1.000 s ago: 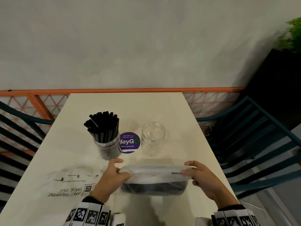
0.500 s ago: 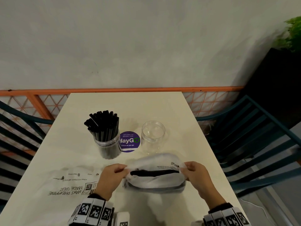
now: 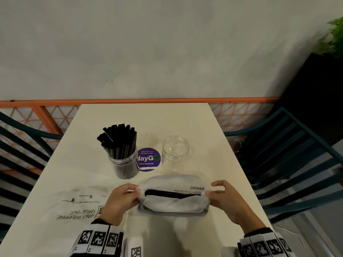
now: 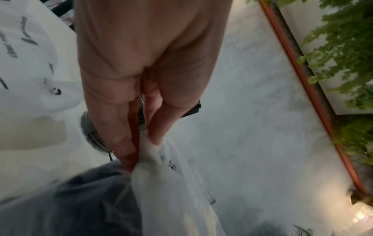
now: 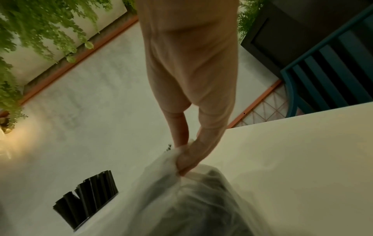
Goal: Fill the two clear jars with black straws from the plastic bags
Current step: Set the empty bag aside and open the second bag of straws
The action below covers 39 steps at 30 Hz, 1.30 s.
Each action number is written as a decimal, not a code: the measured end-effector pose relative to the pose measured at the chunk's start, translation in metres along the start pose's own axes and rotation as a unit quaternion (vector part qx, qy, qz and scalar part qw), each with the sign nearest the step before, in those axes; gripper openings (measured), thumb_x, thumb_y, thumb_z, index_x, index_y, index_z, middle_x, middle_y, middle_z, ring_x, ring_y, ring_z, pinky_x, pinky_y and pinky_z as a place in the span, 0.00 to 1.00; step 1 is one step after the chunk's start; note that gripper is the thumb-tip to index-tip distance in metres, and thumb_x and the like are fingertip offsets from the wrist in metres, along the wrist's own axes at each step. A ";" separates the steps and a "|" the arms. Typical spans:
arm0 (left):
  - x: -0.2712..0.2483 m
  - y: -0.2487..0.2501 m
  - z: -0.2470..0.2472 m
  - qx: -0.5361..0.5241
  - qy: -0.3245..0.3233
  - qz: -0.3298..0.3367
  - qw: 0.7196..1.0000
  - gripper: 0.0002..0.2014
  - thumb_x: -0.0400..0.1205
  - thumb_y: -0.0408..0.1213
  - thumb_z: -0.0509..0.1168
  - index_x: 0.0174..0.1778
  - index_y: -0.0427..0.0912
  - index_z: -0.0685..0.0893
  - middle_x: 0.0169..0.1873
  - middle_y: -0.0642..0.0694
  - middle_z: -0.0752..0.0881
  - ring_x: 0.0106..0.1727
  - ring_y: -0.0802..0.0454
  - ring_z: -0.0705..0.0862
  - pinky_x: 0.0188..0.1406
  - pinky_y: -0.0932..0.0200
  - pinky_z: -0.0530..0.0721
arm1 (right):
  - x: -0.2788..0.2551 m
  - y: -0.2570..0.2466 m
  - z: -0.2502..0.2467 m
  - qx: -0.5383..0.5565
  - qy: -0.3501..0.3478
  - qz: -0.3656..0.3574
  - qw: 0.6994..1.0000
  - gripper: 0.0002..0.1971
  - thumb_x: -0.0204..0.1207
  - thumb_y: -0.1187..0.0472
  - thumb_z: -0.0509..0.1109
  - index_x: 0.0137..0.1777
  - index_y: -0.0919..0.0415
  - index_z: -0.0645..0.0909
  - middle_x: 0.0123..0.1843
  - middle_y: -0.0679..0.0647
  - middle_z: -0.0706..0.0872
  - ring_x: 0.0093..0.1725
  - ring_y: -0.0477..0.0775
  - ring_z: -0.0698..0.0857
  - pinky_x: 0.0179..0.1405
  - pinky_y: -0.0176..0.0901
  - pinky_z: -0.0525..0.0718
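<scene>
Cream table (image 3: pixel 204 127), near edge: plastic bag (image 3: pixel 174 203) of black straws (image 3: pixel 172 193), mouth parted, left hand (image 3: pixel 118 203) and right hand (image 3: pixel 225 200) each pinching one end of its rim; beyond it, straw-filled jar (image 3: pixel 124 166), purple sticker (image 3: pixel 148 159), empty clear jar (image 3: pixel 175 154); flattened printed bag (image 3: pixel 74 208) at left.

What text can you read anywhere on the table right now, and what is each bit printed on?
"Let's keep our pantries clean", "layGO" (first letter hidden by the jar), "Clean as you go": purple round sticker on the table.
"ARNING", mirrored and partly folded: plastic bag held by both hands; its smaller print is unreadable.
"MAKE PHILIPPINE MADE GREAT", upside down: flat empty bag; its small lines and logos are too small to read.
Square coded markers, no words: wrist bands.
</scene>
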<state>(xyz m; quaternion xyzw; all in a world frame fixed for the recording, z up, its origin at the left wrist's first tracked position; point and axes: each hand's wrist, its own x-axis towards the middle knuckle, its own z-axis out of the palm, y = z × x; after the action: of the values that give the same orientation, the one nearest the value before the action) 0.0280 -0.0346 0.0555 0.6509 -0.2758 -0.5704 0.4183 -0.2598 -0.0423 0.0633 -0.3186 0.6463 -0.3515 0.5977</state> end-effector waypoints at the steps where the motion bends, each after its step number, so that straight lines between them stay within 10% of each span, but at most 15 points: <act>1: 0.000 0.000 0.001 0.006 -0.004 -0.002 1.000 0.07 0.79 0.23 0.62 0.36 0.32 0.81 0.24 0.39 0.86 0.32 0.46 0.82 0.27 0.67 0.87 | 0.001 0.001 0.000 -0.011 -0.008 0.005 1.000 0.14 0.73 0.74 0.70 0.54 0.64 0.72 0.43 0.69 0.84 0.36 0.60 0.83 0.38 0.45 0.87; 9: 0.005 0.001 -0.006 -0.028 -0.084 -0.091 0.992 0.07 0.81 0.29 0.61 0.39 0.39 0.82 0.21 0.50 0.74 0.18 0.60 0.68 0.14 0.69 0.62 | 0.013 0.016 -0.005 0.038 -0.036 0.109 0.993 0.15 0.77 0.74 0.62 0.34 0.58 0.66 0.30 0.57 0.74 0.25 0.50 0.67 0.24 0.39 0.62; 16: -0.002 -0.005 -0.009 -0.195 -0.118 -0.188 0.955 0.16 0.79 0.24 0.53 0.28 0.37 0.79 0.13 0.49 0.71 0.11 0.58 0.65 0.11 0.69 0.63 | 0.008 0.014 -0.027 0.213 -0.091 0.191 0.954 0.20 0.77 0.72 0.53 0.25 0.64 0.77 0.21 0.54 0.74 0.17 0.45 0.66 0.19 0.35 0.67; 22: -0.005 -0.006 0.008 -0.080 -0.122 -0.093 0.985 0.08 0.79 0.33 0.64 0.46 0.48 0.70 0.31 0.48 0.81 0.27 0.57 0.78 0.27 0.62 0.71 | 0.003 0.018 -0.025 0.012 -0.114 0.114 0.987 0.15 0.72 0.57 0.74 0.48 0.57 0.69 0.40 0.55 0.79 0.31 0.49 0.65 0.29 0.38 0.67; 25: -0.005 -0.008 0.012 0.093 -0.142 -0.050 0.984 0.33 0.60 0.38 0.74 0.57 0.47 0.64 0.45 0.39 0.78 0.40 0.50 0.76 0.35 0.59 0.73 | 0.003 0.016 -0.024 -0.107 -0.095 0.061 0.988 0.18 0.75 0.62 0.71 0.54 0.57 0.63 0.49 0.58 0.81 0.38 0.52 0.65 0.33 0.39 0.68; 33: 0.011 -0.004 0.024 0.166 -0.048 -0.064 0.983 0.31 0.57 0.39 0.68 0.55 0.39 0.66 0.40 0.44 0.72 0.39 0.51 0.71 0.32 0.56 0.68 | 0.010 0.022 -0.022 -0.053 -0.056 0.115 0.990 0.13 0.75 0.64 0.70 0.38 0.59 0.66 0.28 0.52 0.71 0.26 0.48 0.63 0.22 0.36 0.64; 39: 0.018 -0.022 0.029 0.359 0.051 0.186 0.913 0.12 0.73 0.28 0.66 0.43 0.36 0.66 0.41 0.39 0.74 0.37 0.39 0.76 0.36 0.53 0.75 | 0.006 0.017 -0.007 -0.187 -0.084 0.073 0.976 0.19 0.67 0.59 0.68 0.55 0.59 0.65 0.43 0.56 0.73 0.37 0.50 0.66 0.31 0.37 0.66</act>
<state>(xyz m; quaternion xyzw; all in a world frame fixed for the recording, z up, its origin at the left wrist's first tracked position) 0.0008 -0.0453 0.0273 0.7222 -0.5562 -0.3113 0.2686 -0.2669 -0.0370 0.0459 -0.4054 0.6695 -0.1521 0.6036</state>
